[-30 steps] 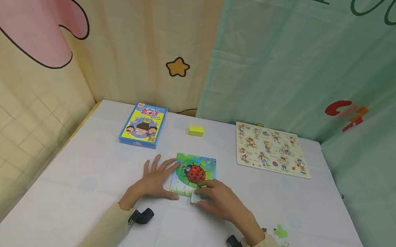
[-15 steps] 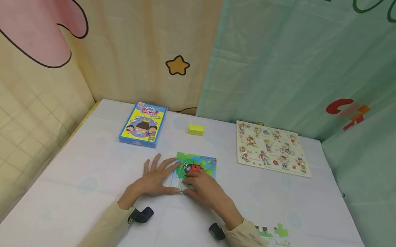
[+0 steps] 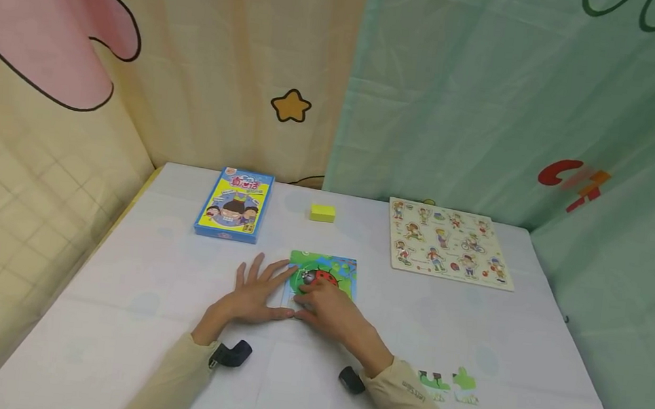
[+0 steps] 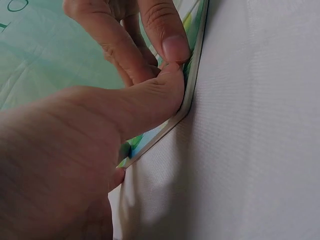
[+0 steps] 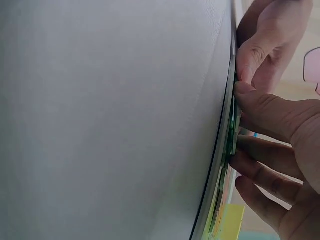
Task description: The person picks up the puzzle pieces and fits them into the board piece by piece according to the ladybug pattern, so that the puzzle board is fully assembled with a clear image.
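Observation:
A square ladybug jigsaw puzzle (image 3: 348, 271) lies flat on the white table. My left hand (image 3: 252, 298) rests at its left side, fingers spread, and the thumb lies on the near left corner. Over the lower part of the picture, my right hand (image 3: 330, 310) holds a small puzzle piece down against the board with thumb and fingertips. That piece is mostly hidden under the hand. In the left wrist view, the right thumb (image 4: 175, 47) touches the left thumb (image 4: 155, 97) at the board's corner. The right wrist view shows the right fingers (image 5: 265, 172) bent onto the puzzle.
Two loose puzzle pieces (image 3: 466, 382) lie near the right forearm. A blue and yellow boxed game (image 3: 234, 205) stands back left, with a yellow block (image 3: 323, 213) at the back middle. A wooden peg board (image 3: 450, 244) with children's figures lies back right. Printed curtains (image 3: 247, 58) hang behind the table.
My right hand has moved left with the puzzle piece, from the board's near edge to its lower left, beside the left thumb. The left hand has stayed in place.

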Demonstrator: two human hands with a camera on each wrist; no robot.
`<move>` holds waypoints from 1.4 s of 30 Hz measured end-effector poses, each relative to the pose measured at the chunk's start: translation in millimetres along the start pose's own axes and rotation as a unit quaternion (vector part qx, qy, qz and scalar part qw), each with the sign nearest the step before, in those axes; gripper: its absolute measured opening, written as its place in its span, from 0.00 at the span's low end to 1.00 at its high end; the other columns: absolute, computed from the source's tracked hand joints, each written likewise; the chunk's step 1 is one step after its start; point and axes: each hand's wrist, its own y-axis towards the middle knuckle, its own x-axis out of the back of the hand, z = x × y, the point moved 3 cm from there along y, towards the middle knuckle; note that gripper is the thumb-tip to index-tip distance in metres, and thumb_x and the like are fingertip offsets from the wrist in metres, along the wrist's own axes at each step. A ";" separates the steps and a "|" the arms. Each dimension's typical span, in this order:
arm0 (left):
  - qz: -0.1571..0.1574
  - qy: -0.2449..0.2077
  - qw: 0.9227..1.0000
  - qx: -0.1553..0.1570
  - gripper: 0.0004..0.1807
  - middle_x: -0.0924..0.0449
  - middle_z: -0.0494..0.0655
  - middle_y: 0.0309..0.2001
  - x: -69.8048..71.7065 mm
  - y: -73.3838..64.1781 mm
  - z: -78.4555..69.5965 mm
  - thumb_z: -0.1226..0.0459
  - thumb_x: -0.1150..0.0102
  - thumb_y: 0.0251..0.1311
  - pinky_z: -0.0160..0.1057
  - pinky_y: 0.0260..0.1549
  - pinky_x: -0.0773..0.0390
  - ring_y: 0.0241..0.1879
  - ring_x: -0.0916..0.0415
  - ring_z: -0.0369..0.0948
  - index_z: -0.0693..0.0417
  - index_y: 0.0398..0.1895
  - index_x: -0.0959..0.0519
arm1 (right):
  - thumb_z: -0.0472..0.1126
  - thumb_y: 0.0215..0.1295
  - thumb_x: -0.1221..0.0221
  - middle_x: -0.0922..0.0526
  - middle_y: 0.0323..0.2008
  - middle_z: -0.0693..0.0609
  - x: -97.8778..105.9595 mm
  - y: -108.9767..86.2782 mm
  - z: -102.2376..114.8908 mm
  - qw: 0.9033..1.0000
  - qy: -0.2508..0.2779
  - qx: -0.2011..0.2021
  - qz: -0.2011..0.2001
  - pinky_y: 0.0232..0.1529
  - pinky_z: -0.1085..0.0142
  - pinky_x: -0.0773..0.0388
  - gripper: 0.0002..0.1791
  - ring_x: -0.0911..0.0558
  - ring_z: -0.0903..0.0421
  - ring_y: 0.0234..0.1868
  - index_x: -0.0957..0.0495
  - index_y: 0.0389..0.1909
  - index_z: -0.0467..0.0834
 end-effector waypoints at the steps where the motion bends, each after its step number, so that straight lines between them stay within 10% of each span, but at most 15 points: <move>1: 0.000 -0.001 1.000 0.000 0.48 0.53 0.51 0.80 0.1 0.0 -0.3 0.43 0.36 0.61 0.76 0.67 0.71 0.77 0.74 0.68 0.46 0.79 0.45 | 0.48 0.65 0.34 0.16 0.58 0.49 0.3 -0.2 -0.2 1.000 -0.005 0.004 -0.002 0.60 0.57 0.22 0.17 0.19 0.48 0.58 0.13 0.51 0.46; 22: -0.004 -0.010 1.000 0.004 0.47 0.53 0.52 0.80 -2.6 0.6 1.3 0.44 0.36 0.61 0.75 0.67 0.72 0.77 0.75 0.68 0.46 0.79 0.45 | 0.43 0.72 0.41 0.22 0.65 0.47 1.3 -7.2 2.5 0.999 -0.043 0.020 0.017 0.57 0.55 0.20 0.18 0.21 0.48 0.57 0.19 0.60 0.47; 28: -0.007 -0.011 1.000 0.004 0.47 0.53 0.51 0.80 -2.4 2.7 1.2 0.44 0.36 0.60 0.75 0.67 0.72 0.77 0.75 0.67 0.45 0.79 0.44 | 0.46 0.74 0.44 0.36 0.74 0.45 2.3 -16.7 -0.8 0.997 -0.013 -0.050 0.052 0.63 0.44 0.27 0.22 0.33 0.39 0.69 0.24 0.67 0.55; 34: -0.013 -0.016 1.000 0.001 0.47 0.53 0.51 0.80 -2.9 3.8 2.0 0.45 0.35 0.61 0.75 0.67 0.72 0.77 0.75 0.67 0.46 0.79 0.44 | 0.52 0.72 0.41 0.45 0.77 0.45 6.4 -38.0 -10.9 0.993 0.061 -0.096 0.041 0.65 0.39 0.33 0.28 0.38 0.38 0.69 0.31 0.72 0.58; 42: -0.012 -0.037 0.999 -0.010 0.48 0.53 0.52 0.80 -3.7 1.4 3.4 0.46 0.34 0.60 0.74 0.67 0.75 0.77 0.77 0.67 0.48 0.79 0.45 | 0.50 0.61 0.31 0.26 0.66 0.46 16.7 -97.3 -26.3 0.988 0.082 -0.129 0.027 0.60 0.46 0.26 0.28 0.28 0.45 0.62 0.22 0.63 0.51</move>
